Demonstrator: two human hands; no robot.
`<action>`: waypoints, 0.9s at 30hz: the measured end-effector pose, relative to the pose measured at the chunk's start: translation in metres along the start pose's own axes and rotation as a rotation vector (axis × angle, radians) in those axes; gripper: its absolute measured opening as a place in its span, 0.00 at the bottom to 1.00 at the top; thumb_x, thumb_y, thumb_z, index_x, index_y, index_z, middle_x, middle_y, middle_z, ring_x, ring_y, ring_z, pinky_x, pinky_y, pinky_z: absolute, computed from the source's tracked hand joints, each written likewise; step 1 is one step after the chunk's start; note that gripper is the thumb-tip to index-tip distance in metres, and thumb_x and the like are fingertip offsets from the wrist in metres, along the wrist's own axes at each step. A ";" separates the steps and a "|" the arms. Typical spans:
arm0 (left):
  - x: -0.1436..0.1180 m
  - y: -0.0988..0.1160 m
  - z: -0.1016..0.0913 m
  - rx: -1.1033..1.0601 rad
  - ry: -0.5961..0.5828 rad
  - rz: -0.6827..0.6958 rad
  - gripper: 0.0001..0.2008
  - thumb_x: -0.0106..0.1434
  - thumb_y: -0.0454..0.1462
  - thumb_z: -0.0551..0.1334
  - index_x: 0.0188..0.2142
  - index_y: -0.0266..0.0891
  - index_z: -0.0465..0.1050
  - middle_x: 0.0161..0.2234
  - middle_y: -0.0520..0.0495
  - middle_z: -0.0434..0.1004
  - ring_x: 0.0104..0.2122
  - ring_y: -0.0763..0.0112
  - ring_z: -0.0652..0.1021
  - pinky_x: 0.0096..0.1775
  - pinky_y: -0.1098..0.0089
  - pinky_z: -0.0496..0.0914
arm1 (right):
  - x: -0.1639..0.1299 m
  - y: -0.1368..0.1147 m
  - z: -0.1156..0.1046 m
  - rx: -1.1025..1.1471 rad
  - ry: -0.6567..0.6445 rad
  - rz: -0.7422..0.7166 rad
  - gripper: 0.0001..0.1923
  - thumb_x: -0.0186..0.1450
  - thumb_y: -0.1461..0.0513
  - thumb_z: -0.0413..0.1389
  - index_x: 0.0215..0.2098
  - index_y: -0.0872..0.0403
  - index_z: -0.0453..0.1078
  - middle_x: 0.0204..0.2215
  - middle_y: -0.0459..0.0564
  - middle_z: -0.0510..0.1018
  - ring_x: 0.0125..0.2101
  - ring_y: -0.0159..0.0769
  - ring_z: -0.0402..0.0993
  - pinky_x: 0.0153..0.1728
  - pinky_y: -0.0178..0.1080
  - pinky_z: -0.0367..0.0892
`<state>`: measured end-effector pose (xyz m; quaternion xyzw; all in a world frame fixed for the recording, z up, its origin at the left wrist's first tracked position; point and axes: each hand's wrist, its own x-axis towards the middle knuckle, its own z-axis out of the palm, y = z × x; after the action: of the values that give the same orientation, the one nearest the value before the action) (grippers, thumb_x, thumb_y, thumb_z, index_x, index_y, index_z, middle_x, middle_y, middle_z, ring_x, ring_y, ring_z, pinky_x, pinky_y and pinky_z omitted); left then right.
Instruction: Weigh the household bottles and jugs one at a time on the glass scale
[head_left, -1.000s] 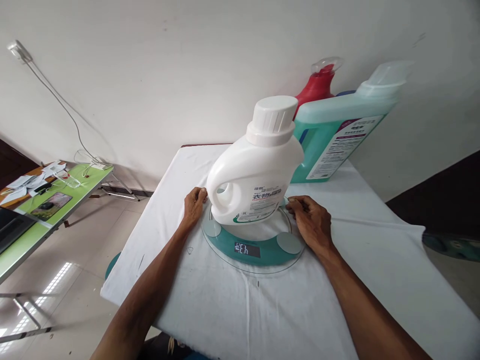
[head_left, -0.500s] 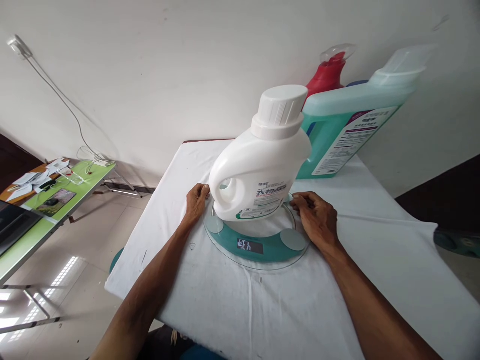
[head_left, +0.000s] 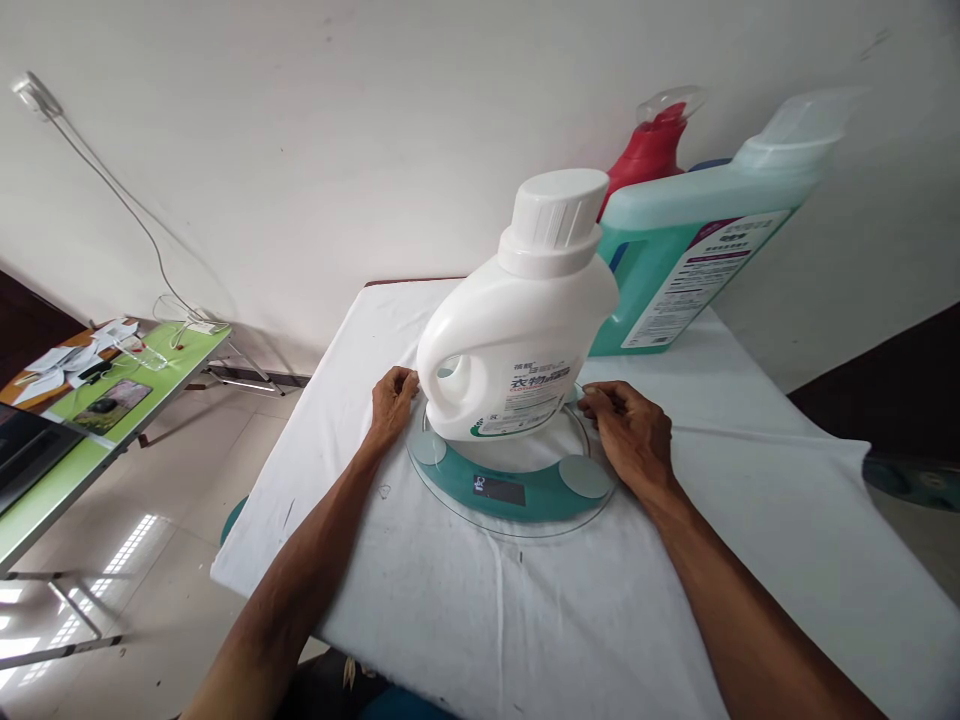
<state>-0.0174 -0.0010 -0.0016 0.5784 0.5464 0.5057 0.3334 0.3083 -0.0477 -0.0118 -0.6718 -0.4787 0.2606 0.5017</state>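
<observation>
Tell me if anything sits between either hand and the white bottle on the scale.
Nothing visible does. The left hand and right hand rest at the scale rim on either side of the white bottle.

— That white bottle (head_left: pixel 517 350), what's it made of?

— Plastic, smooth with a soft sheen; its ribbed cap (head_left: pixel 559 210) looks like the same plastic, a little more matt, and a glossy paper or film label (head_left: pixel 536 390) is stuck on the front.

— And the round scale (head_left: pixel 514 480) beneath it?

— Clear glass plate, glossy, over a teal plastic body.

— The covering on the table?

— A white cloth (head_left: pixel 525 620), matt, creased and faintly marked.

— Those bottles behind?

— The teal jug (head_left: pixel 675 270) is translucent plastic, the red bottle (head_left: pixel 645 155) glossy plastic — though both are blurred, so I may be off.

— The floor (head_left: pixel 135 560)?

— Polished tile, mirror-shiny.
</observation>
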 end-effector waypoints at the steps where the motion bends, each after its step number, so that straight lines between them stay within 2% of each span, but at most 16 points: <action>1: 0.000 0.000 0.000 0.003 0.001 -0.007 0.11 0.66 0.45 0.64 0.34 0.39 0.77 0.30 0.50 0.78 0.31 0.68 0.74 0.38 0.68 0.69 | 0.000 0.000 0.000 0.000 0.001 0.001 0.13 0.63 0.47 0.56 0.34 0.44 0.76 0.29 0.50 0.84 0.34 0.49 0.81 0.42 0.50 0.74; 27: 0.001 0.006 0.001 0.015 0.030 -0.021 0.08 0.62 0.41 0.65 0.30 0.39 0.75 0.27 0.51 0.76 0.28 0.69 0.72 0.34 0.68 0.66 | 0.000 0.000 -0.001 -0.019 -0.010 -0.009 0.12 0.63 0.48 0.56 0.33 0.45 0.75 0.30 0.50 0.84 0.34 0.49 0.81 0.41 0.49 0.74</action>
<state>-0.0146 -0.0012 0.0036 0.5672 0.5612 0.5069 0.3262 0.3095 -0.0479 -0.0116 -0.6731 -0.4868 0.2569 0.4940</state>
